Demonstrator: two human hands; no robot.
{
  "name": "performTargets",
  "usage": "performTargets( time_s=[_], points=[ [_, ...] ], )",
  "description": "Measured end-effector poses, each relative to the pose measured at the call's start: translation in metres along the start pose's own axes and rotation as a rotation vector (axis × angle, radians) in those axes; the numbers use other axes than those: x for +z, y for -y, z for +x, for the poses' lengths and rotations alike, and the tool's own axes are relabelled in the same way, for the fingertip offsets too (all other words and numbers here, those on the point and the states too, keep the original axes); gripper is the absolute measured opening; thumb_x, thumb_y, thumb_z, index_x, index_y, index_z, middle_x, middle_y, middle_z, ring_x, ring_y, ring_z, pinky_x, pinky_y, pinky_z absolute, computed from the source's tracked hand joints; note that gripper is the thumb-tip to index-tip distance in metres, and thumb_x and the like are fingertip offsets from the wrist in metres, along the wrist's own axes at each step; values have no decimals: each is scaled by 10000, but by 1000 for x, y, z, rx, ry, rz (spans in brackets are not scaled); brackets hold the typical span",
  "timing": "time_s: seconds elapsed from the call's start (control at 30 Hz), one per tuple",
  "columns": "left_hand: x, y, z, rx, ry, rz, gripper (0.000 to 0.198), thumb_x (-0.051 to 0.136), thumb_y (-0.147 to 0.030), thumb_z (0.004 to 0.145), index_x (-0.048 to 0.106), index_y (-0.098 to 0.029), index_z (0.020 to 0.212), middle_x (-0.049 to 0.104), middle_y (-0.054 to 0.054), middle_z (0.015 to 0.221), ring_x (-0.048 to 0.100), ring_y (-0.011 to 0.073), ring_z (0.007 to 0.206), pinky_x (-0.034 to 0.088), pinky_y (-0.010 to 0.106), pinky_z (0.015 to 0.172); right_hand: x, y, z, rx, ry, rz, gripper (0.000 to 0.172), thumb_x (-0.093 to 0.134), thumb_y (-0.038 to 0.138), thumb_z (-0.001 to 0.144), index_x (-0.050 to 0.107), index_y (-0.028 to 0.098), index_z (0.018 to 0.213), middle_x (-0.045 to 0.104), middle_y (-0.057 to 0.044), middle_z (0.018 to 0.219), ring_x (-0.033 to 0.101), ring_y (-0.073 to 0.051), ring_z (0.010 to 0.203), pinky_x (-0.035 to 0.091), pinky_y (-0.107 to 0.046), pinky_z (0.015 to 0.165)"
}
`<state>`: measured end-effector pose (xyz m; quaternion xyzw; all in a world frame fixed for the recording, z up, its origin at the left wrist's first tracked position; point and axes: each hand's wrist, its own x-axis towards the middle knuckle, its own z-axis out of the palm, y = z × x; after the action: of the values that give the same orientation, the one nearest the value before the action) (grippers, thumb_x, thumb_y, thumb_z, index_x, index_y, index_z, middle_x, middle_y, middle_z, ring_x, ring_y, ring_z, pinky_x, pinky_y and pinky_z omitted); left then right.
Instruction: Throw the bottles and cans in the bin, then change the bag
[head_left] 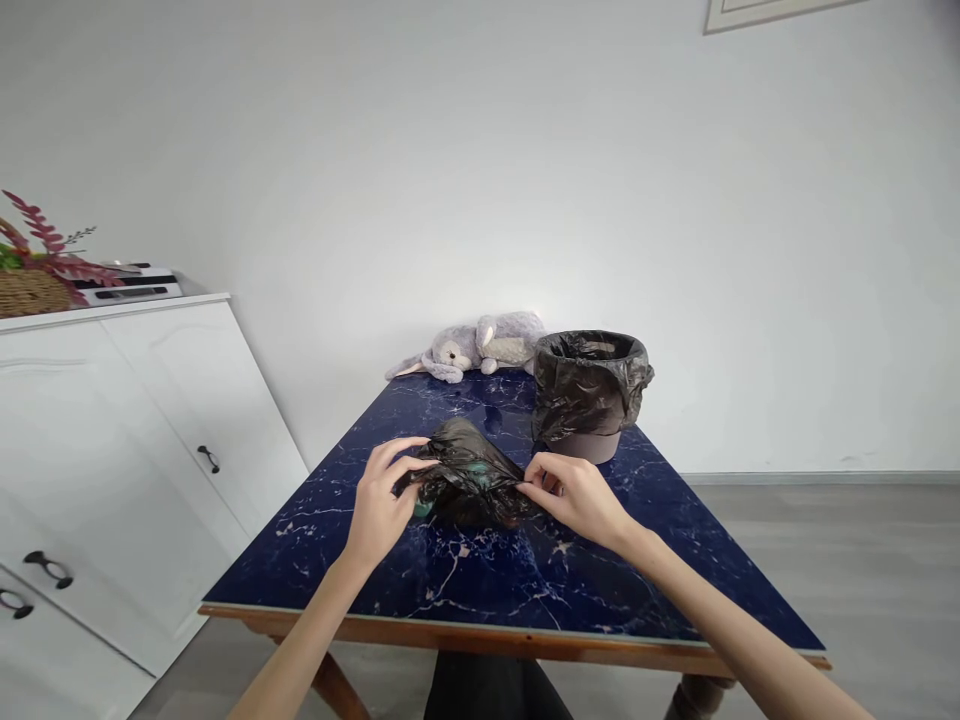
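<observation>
A crumpled black plastic bag (469, 470) lies on the blue marbled tabletop, with something greenish showing through and at its left lower edge. On its left side, my left hand (386, 495) holds the plastic, thumb and fingers curved around it. My right hand (574, 495) pinches the bag's right edge between thumb and fingertips. Just beyond my right hand stands a trash bin (585, 445), upright, lined with a black bag (585, 390) folded over its rim. What the bag between my hands contains cannot be made out clearly.
A grey plush rabbit (480, 345) lies on its side along the table's far end, against the wall. The wooden-edged table (337, 560) has its front edge near me. A white cabinet (135, 430) stands left, bearing a wicker basket (34, 292) of plants.
</observation>
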<state>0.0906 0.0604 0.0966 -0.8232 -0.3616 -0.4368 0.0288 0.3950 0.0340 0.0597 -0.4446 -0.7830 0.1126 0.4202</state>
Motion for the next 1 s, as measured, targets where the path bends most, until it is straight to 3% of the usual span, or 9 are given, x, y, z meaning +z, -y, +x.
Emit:
performTargets(
  time_s=[0.17,0.3,0.43,0.57,0.67,0.73,0.83,0.9,1.0],
  points=[
    [2,9,-6,-139,-108,65,172,570,-284,1020,737,-255,988,722,63,1201,628,282,1164,534,489,1036,0,9,-11,21,-69,-24,166,560,314,991,597,245,845,643,-1,783,577,-154,660,428,-266,631],
    [6,6,-8,-129,-121,156,181,544,-244,1015,722,-250,981,715,73,1176,622,296,1149,505,514,1049,6,16,-20,7,-103,-161,98,539,245,954,572,237,862,626,-3,834,572,-135,649,381,-262,609],
    [14,-8,-9,-99,-161,165,202,528,-218,994,728,-233,1023,654,95,1100,647,270,1036,548,432,929,15,26,-19,-53,-65,-348,82,583,205,899,546,227,830,616,-7,848,552,-139,654,286,-278,584],
    [18,-23,-8,-130,-60,100,288,476,-233,1006,744,-219,1111,650,59,893,663,214,781,550,334,736,24,37,-7,-66,-4,-283,172,626,166,832,501,223,729,611,-21,788,539,-159,668,231,-302,596],
    [15,-25,-4,-280,9,-67,328,450,-283,1036,725,-219,1202,689,27,755,661,189,628,538,297,633,27,40,0,38,-27,-89,231,579,184,866,459,225,672,603,-22,727,511,-163,644,229,-307,599],
    [12,-24,-3,-399,-16,-214,358,468,-349,1052,652,-228,1335,752,47,861,734,201,719,583,300,676,27,40,2,124,-68,-19,314,500,233,938,412,231,637,575,-18,664,478,-162,604,246,-303,588],
    [12,-27,-9,-468,-100,-366,515,526,-424,1054,392,-279,1529,729,118,1276,742,243,1144,615,380,948,25,37,2,240,-100,72,449,336,340,1037,317,251,597,506,-7,571,424,-157,554,289,-291,554],
    [17,-35,-18,-421,-112,-406,576,542,-422,1054,247,-318,1539,616,146,1474,633,256,1349,553,459,1098,23,37,4,291,-98,142,497,234,405,1063,308,262,593,492,-3,552,431,-165,560,332,-284,539],
    [29,-52,-35,-294,-12,-334,726,656,-388,984,178,-312,1527,452,187,1604,517,313,1465,511,530,1152,22,41,9,326,-83,234,558,162,500,1066,415,260,631,559,-15,611,500,-194,640,430,-301,584]
  ],
)
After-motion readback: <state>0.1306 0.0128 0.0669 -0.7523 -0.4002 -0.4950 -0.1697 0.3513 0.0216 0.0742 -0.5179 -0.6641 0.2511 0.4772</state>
